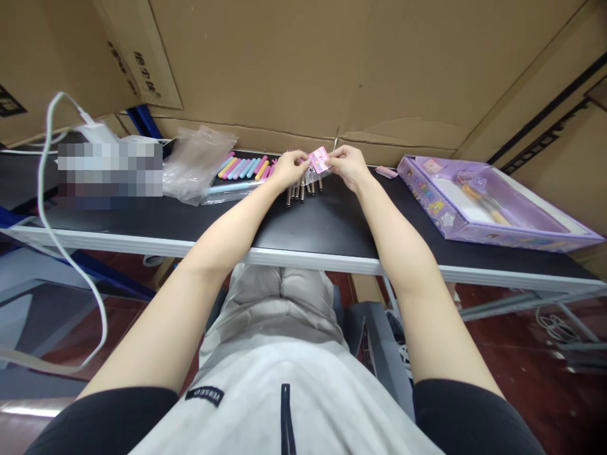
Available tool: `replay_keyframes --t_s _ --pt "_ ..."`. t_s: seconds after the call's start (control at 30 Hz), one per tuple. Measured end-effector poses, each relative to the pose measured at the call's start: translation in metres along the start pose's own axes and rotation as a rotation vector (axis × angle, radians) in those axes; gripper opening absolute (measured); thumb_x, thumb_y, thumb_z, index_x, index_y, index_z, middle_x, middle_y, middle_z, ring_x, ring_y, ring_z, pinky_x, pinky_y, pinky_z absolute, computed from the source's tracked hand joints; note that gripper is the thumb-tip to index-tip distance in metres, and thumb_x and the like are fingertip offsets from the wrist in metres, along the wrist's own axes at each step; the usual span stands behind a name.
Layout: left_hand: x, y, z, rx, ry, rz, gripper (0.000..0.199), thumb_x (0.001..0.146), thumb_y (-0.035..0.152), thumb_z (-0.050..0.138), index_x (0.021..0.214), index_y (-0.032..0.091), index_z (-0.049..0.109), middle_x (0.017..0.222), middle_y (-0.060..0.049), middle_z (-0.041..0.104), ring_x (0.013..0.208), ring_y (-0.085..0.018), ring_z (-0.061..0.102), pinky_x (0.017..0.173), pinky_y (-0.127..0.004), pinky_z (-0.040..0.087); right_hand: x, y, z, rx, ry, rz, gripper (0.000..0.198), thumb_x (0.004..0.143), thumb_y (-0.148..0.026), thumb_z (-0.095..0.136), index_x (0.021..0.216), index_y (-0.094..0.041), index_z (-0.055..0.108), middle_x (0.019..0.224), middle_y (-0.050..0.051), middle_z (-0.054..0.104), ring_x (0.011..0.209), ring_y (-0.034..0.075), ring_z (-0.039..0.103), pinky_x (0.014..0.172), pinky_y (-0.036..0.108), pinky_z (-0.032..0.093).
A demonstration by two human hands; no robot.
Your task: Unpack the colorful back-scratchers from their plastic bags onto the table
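A small pink printed card [319, 159] is held up over the back of the black table, pinched at its right edge by my right hand [349, 165]. At the card's left edge, the closed fingers of my left hand [290, 168] grip it too. Just below the card lie several thin metallic sticks [301, 191], partly covered by my left hand. A bit of clear plastic [323, 175] shows under the card. Left of my left hand is a row of pink, yellow and blue pen-like sticks [243, 167].
Clear plastic bags [192, 164] lie at the left, near a white cable [42, 164]. A purple open-front box [455, 221] lies at the right, with small pink cards [386, 172] beside it. Cardboard [303, 69] walls the table's back.
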State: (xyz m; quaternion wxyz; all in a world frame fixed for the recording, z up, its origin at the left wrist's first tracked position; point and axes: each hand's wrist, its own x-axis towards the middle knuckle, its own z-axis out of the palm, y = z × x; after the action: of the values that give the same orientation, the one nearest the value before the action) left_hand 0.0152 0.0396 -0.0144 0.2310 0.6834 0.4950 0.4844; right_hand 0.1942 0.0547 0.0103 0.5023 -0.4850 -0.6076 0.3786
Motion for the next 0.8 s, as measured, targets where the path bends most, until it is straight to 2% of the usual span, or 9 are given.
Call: replay_keyframes --t_s 0.2,0.43,0.6,0.7,0.8 --pt "-0.002 0.003 0.001 -0.144 0.002 -0.060 0.017 0.091 0.010 0.065 0.076 0.017 0.067 0.067 0.003 0.056 0.068 -0.014 0.050 0.078 -0.026 0.045 0.006 0.007 0.000 -0.040 -0.003 -0.033 0.029 0.066 -0.002 0.072 0.073 -0.020 0.050 0.076 -0.001 0.062 0.077 0.014 0.063 0.084 0.034 0.059" --pt "-0.007 0.014 -0.001 -0.244 0.005 -0.166 0.032 0.094 0.006 0.064 0.065 0.018 0.057 0.064 0.002 0.054 0.064 -0.013 0.048 0.073 -0.026 0.042 -0.001 0.000 0.000 -0.064 -0.022 -0.032 0.030 0.066 0.003 0.070 0.073 -0.020 0.052 0.076 -0.001 0.063 0.079 0.014 0.063 0.088 0.034 0.058" --pt "-0.006 0.013 -0.001 -0.271 0.023 -0.144 0.032 0.090 0.004 0.068 0.063 0.017 0.057 0.064 0.002 0.054 0.064 -0.013 0.047 0.074 -0.026 0.041 -0.005 -0.001 0.002 -0.065 -0.060 -0.006 0.031 0.066 0.005 0.073 0.077 -0.019 0.057 0.075 -0.001 0.062 0.078 0.016 0.064 0.088 0.035 0.058" --pt "-0.006 0.013 0.000 -0.287 0.028 -0.130 0.034 0.091 0.002 0.065 0.062 0.017 0.055 0.061 0.003 0.053 0.063 -0.012 0.046 0.072 -0.025 0.041 -0.007 -0.001 0.006 -0.028 -0.075 0.008 0.026 0.073 0.003 0.072 0.078 -0.019 0.059 0.074 -0.001 0.063 0.076 0.015 0.065 0.085 0.034 0.060" --pt "-0.006 0.014 0.000 -0.306 0.030 -0.132 0.035 0.094 0.004 0.064 0.063 0.017 0.055 0.061 0.003 0.053 0.061 -0.011 0.045 0.070 -0.024 0.041 -0.009 -0.002 0.008 -0.006 -0.103 0.025 0.020 0.086 -0.004 0.069 0.077 -0.019 0.059 0.072 0.000 0.063 0.072 0.014 0.063 0.080 0.032 0.061"
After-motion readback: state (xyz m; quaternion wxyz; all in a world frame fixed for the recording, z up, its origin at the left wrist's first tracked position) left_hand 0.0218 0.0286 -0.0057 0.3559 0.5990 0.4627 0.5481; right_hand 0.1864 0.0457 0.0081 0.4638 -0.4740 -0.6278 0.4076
